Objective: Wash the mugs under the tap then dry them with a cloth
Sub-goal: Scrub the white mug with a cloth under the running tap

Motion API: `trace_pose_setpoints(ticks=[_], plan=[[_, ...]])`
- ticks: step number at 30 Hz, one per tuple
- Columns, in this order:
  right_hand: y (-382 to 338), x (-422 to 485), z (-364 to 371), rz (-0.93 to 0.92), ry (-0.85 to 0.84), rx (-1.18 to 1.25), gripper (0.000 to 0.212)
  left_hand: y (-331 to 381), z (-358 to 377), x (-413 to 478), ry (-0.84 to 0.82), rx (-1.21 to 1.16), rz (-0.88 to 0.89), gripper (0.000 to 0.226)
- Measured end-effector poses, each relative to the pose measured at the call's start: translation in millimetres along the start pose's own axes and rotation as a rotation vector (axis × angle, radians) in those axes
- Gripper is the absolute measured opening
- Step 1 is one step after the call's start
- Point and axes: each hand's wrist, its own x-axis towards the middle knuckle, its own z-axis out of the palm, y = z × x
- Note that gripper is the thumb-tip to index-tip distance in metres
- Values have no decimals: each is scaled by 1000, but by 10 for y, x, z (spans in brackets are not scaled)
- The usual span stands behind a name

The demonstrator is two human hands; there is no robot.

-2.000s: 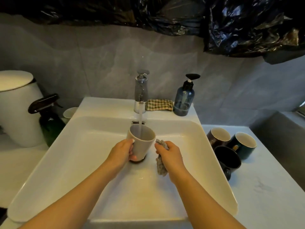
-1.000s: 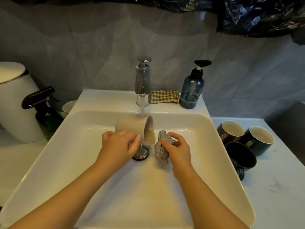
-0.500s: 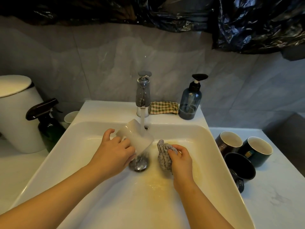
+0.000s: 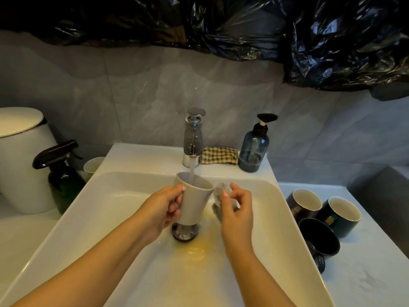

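Mug point(image 4: 193, 203) held upright under running tap point(image 4: 193, 138), above sink point(image 4: 88, 218) drain point(image 4: 185, 232); left hand point(image 4: 162, 209) fingers curled round it. Cloth point(image 4: 219, 190) pinched by right hand point(image 4: 236, 210) fingers at mug's 3 o'clock. Dark mugs point(image 4: 338, 216) grouped on tabletop point(image 4: 365, 273).

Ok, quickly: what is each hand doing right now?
Left hand: grips the grey mug under the tap.
Right hand: holds a small cloth.

The left hand point(image 4: 162, 209) covers part of the mug point(image 4: 194, 202); the rag point(image 4: 218, 189) is blurred.
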Motion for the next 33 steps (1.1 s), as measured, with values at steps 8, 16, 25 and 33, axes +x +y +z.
trace_pose_setpoints(ticks=[8, 16, 25, 33], plan=[[-20, 154, 168, -283, -417, -699, 21, 94, -35, -4, -61, 136, -73, 41], [-204, 250, 192, 8, -454, -469, 10, -123, -66, 4, 298, 578, 290, 14], [-171, 338, 234, 81, -192, -348, 8, -247, 145, 103, 130, -185, -163, 28], [-215, 337, 110, -52, 51, -405, 32, -464, 143, 273, 152, -295, -89, 31]])
